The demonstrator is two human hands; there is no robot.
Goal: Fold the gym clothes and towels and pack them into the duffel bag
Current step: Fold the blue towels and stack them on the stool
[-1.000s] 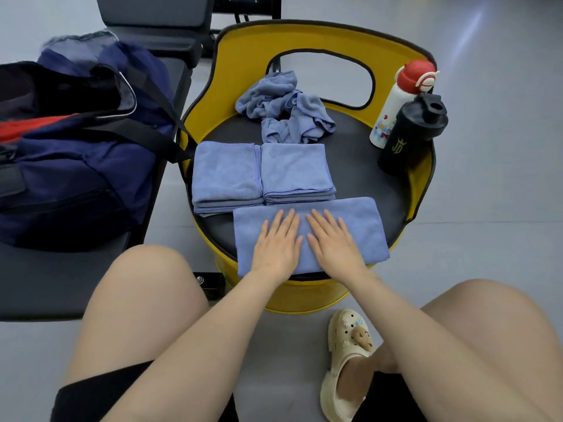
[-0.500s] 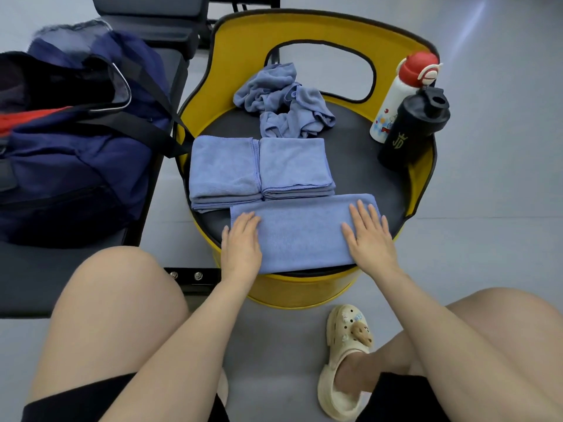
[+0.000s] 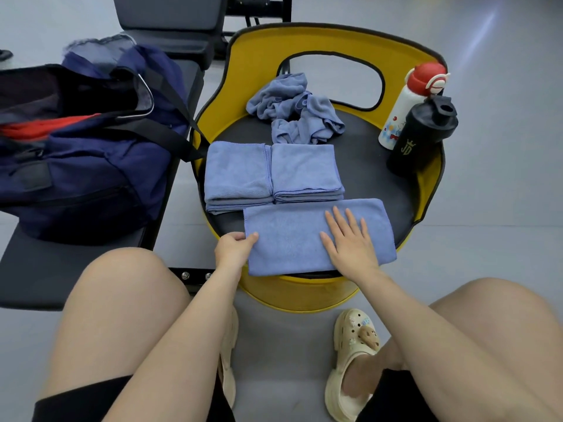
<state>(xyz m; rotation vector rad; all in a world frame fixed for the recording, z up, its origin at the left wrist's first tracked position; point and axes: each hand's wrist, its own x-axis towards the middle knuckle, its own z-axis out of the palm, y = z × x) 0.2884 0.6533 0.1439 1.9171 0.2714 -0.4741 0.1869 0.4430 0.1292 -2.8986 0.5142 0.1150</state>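
Note:
A half-folded blue towel (image 3: 289, 239) lies along the front of the black seat of a yellow barrel chair (image 3: 304, 41). My left hand (image 3: 233, 249) pinches the towel's left edge. My right hand (image 3: 350, 239) presses flat on the towel, right of its middle. Behind it two folded blue towels (image 3: 237, 175) (image 3: 306, 170) lie side by side. A crumpled blue cloth (image 3: 295, 109) sits at the back of the seat. The navy duffel bag (image 3: 82, 166) stands open on a bench to the left, with something red inside.
A white bottle with a red cap (image 3: 411, 108) and a black shaker bottle (image 3: 423, 138) stand at the seat's right edge. The dark bench (image 3: 39, 269) runs along the left. My knees and cream clogs (image 3: 353, 345) are in front, on grey floor.
My left hand went from lying flat on the towel's left end to pinching its edge. My right hand slid left from the right end toward the middle.

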